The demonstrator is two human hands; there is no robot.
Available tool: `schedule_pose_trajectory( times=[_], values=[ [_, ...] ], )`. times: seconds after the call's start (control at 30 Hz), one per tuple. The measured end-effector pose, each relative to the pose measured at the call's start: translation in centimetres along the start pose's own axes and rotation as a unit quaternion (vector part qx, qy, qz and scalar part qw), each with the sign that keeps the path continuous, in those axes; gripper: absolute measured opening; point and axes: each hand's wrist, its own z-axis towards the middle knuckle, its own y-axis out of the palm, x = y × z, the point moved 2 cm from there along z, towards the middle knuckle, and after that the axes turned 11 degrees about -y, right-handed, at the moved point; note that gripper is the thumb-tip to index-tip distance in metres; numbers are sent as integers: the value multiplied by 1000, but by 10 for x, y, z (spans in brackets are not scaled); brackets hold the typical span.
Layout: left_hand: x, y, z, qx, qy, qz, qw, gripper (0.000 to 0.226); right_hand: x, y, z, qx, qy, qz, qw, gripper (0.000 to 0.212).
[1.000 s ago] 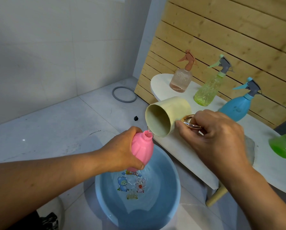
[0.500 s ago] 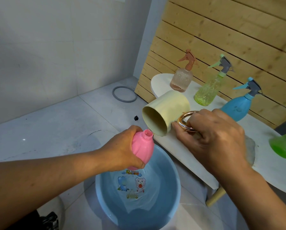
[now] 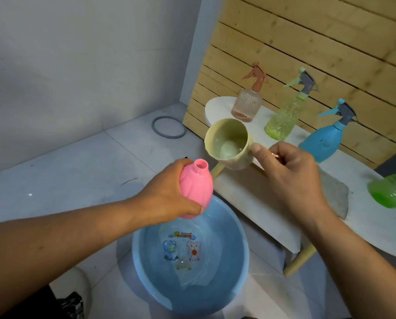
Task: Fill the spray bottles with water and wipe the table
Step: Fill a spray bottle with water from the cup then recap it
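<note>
Basin (image 3: 236, 229) on floor, just beside worktop (image 3: 249, 194) edge. Above basin, left hand (image 3: 167, 199) grip wrapped round capless pink bottle (image 3: 195, 192), neck up. Right hand (image 3: 293, 171) grip pinches cup (image 3: 229, 143) handle, cup near upright, just beyond bottle, apart.

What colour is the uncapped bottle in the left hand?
Pink; the pink bottle shows clearly in the head view.

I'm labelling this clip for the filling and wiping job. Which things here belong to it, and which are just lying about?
Job:
left hand
pink bottle
right hand
cup
blue basin
table
three capped spray bottles
green bottle

Lying about:
grey ring
</note>
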Motion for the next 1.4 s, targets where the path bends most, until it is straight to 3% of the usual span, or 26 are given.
schedule_pose_trajectory(
  times=[0.07, 0.2, 0.33, 0.47, 0.53, 0.73, 0.97, 1.1, 1.17, 1.27, 1.4],
  values=[
    [6, -3, 3, 11, 9, -24, 1000, 95, 22, 9, 12, -22, 86, 13, 996, 50],
    [10, -4, 6, 12, 15, -69, 997, 92, 71, 39, 21, -162, 211, 25, 964, 41],
    [8, 2, 8, 8, 15, -63, 998, 94, 117, 79, 5, -275, 231, 1, 933, 40],
    [6, 4, 10, -3, 11, -78, 997, 92, 167, 123, -33, -413, 241, -94, 873, 27],
    [5, 4, 13, 1, 5, -87, 996, 92, 190, 140, -54, -449, 228, -160, 849, 32],
    [-3, 3, 26, 48, -38, -107, 992, 91, 235, 175, -99, -483, 187, -243, 820, 34],
    [-13, 8, 30, 58, -72, -80, 992, 93, 241, 214, -118, -501, 119, -320, 795, 27],
    [-17, 10, 32, 52, -83, -66, 993, 95, 234, 236, -127, -531, 108, -301, 785, 27],
    [-16, 9, 32, 49, -81, -64, 993, 95, 231, 239, -126, -523, 122, -267, 801, 25],
    [-14, 6, 32, 46, -80, -64, 994, 93, 231, 232, -121, -465, 178, -161, 852, 23],
    [-13, 2, 32, 43, -79, -47, 995, 93, 228, 214, -121, -354, 278, 8, 893, 40]
  ],
)
